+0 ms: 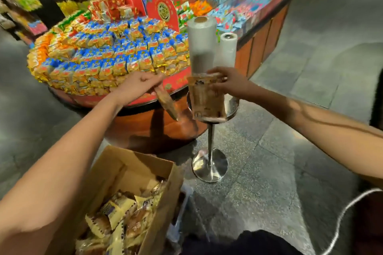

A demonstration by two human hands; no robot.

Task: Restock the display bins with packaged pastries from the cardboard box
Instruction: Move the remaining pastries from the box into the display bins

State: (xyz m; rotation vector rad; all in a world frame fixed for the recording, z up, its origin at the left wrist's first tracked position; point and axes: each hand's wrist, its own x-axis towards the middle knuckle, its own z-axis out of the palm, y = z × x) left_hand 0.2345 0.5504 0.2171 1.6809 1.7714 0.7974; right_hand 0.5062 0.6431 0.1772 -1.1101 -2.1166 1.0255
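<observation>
Narrow pack (166,103) pinched at its upper end by left hand (136,87), fingers curled shut round the top, rest of the pack hanging free; long axis slanted down and to the right, lower end pointing away from the display and over the wooden base

Flat pack (207,99) gripped at its top edge by right hand (230,84), thumb over the front, other fingers curled behind, exact finger placement blurred; long axis near upright, face toward the camera, hanging in front of the steel stand (210,145) with its bag rolls (202,41)

Key relation: round bin (180,80) up and to the left of both packs; left hand just at its front rim, so nearer; right hand off to the side, stand between it and the display

Judged step: carrying two packs to the bin, placing not yet done; narrow pack likely first, needing a tilt up and over the rim onto the blue and orange rows; flat pack needing a swing left, clear of the rolls

Risk, as a guess: clipping a roll or sliding the stacked front rows

Cardboard box (163,192) open below the left forearm, on the floor near the bin base, loose packs (120,219) heaped inside, plenty left to stock

White cable (342,213) on the floor at far right
</observation>
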